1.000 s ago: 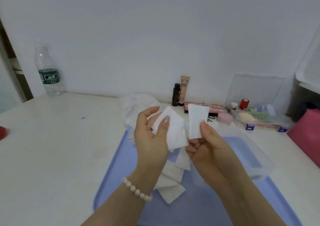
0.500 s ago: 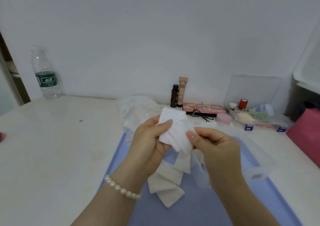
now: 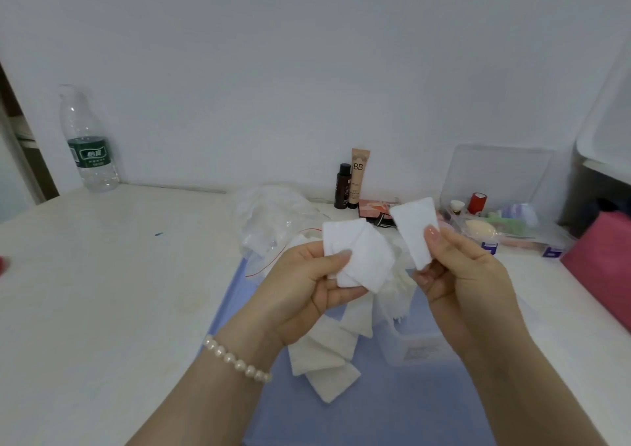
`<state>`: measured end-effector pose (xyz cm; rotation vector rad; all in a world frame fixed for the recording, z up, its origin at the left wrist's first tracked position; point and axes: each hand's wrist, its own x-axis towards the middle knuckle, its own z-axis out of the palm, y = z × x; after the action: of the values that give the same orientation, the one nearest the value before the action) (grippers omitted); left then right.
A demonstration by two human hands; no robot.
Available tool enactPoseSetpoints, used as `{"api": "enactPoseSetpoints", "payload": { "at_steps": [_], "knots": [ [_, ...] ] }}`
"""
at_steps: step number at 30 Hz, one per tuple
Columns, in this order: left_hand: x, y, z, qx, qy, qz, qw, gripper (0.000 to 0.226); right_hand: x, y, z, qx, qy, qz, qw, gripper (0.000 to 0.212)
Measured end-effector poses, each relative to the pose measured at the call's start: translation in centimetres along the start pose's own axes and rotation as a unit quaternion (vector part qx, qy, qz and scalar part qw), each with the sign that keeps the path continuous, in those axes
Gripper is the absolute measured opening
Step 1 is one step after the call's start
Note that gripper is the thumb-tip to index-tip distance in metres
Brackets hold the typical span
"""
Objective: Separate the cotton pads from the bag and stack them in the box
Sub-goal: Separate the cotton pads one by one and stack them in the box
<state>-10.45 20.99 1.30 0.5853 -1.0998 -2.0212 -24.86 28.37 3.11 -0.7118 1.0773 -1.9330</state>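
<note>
My left hand [image 3: 300, 292] pinches a small bunch of white cotton pads [image 3: 362, 258] between thumb and fingers, above the blue tray [image 3: 375, 411]. My right hand [image 3: 457, 275] pinches a single white cotton pad [image 3: 415, 227], held upright a little to the right of the bunch. Several more cotton pads [image 3: 327, 353] lie loose on the tray below my left hand. The clear plastic box [image 3: 416, 346] stands on the tray under my right hand, with pads in it. The crumpled clear bag [image 3: 273, 220] lies behind the tray.
A water bottle [image 3: 89, 148] stands at the back left. A dark small bottle [image 3: 342, 186], a BB tube [image 3: 358, 176] and a pink palette [image 3: 377, 206] line the wall. A clear organiser [image 3: 502, 220] with cosmetics and a pink item [image 3: 604, 261] sit at the right.
Half a second ago both hands were together on the bunch. Now my right hand has pulled one pad off and moved it up and right, apart from the bunch.
</note>
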Motion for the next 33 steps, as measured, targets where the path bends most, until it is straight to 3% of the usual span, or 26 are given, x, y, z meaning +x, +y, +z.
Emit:
{"api": "enactPoseSetpoints", "payload": {
  "at_steps": [3,10,23,27,33],
  "knots": [
    [0.1,-0.2,0.3,-0.023,0.012,0.016,1.000,0.020,-0.3,-0.1,0.3,0.049,-0.010,0.024,0.998,0.006],
    [0.4,-2.0,1.2,-0.073,0.038,0.101,0.991,0.029,-1.3,2.7,1.7,0.038,0.005,0.071,0.997,0.003],
    [0.5,-2.9,1.5,-0.124,-0.013,0.073,0.990,0.037,-1.8,2.9,2.3,-0.082,0.086,-0.058,0.991,0.014],
    [0.3,-2.9,1.7,-0.078,-0.007,0.092,0.993,0.045,-1.8,3.2,2.3,-0.085,0.085,-0.074,0.990,0.015],
    [0.3,-3.2,1.5,-0.025,0.009,0.107,0.994,0.031,-1.5,3.7,2.1,-0.154,0.103,-0.101,0.977,0.017]
  ]
}}
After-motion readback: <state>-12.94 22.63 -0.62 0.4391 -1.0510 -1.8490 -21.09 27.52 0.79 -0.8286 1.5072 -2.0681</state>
